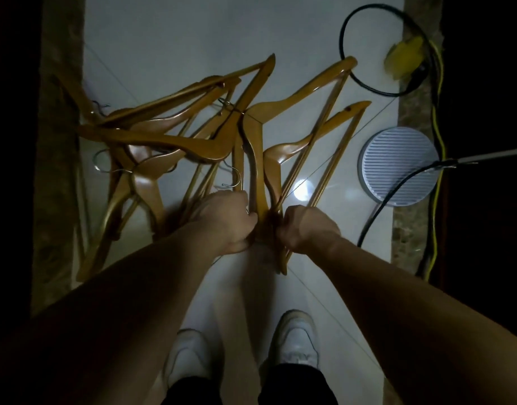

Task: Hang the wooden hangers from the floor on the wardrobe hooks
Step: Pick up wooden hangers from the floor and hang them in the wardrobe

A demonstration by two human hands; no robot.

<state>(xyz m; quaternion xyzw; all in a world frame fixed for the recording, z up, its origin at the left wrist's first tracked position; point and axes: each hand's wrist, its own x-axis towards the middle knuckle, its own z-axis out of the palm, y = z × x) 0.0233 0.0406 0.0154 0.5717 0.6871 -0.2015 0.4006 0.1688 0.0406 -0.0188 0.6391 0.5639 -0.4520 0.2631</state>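
Note:
Several wooden hangers (169,141) with metal hooks lie in a tangled pile on the pale tiled floor (193,39). My left hand (228,217) grips the near ends of a few hangers at the middle of the pile. Beside it, my right hand (307,226) curls round the ends of two or three hangers (318,135) that fan out to the upper right. The two hands nearly touch. No wardrobe hooks are in view.
A round grey ribbed disc (397,165) sits on the floor at right, with a black cable (365,83) looping above it and a yellow cable (438,135) along the dark stone border. A yellow plug-like object (403,57) lies upper right. My white shoes (295,337) stand below.

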